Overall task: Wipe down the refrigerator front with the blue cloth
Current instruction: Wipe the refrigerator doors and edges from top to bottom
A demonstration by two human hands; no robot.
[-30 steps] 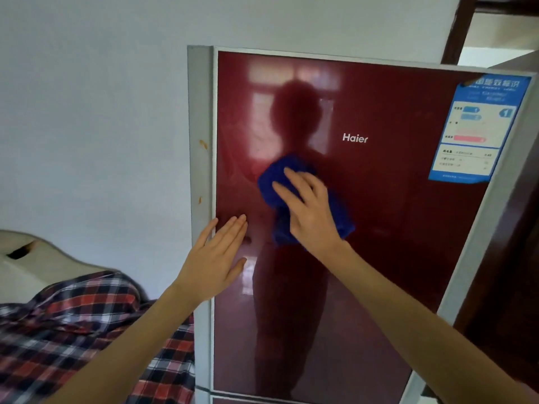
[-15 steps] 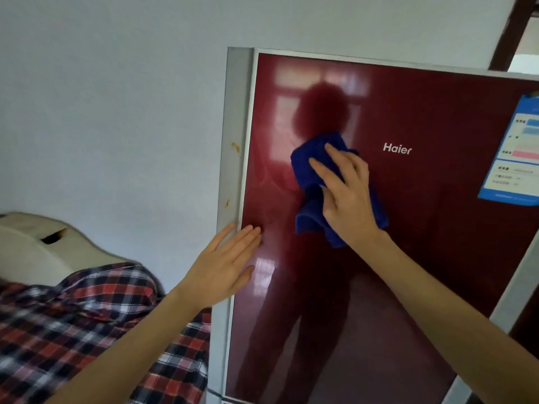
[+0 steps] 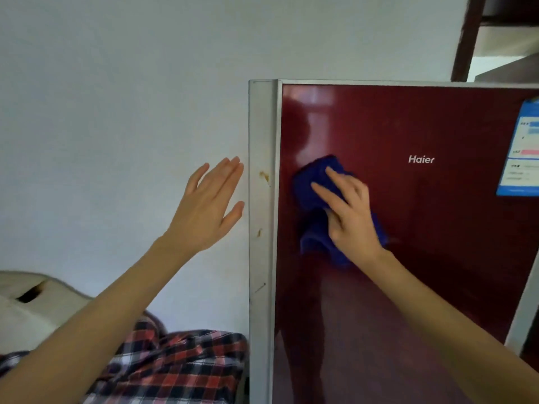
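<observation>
Wiping is under way: the right hand [image 3: 351, 212] presses the blue cloth [image 3: 316, 199] flat under its fingers against the refrigerator front [image 3: 408, 258]. The left hand [image 3: 208, 209] hangs spread and empty. Next stroke should probably cover unwiped door right of the hand.

- "Haier" logo [image 3: 421, 159], white letters, on the dark red refrigerator door [image 3: 437, 258]; up and to the right of the right hand's fingertips [image 3: 329, 170].
- Blue-and-white label [image 3: 522, 158] at the door's right edge, farther right of those fingertips; print too blurred to read.
</observation>
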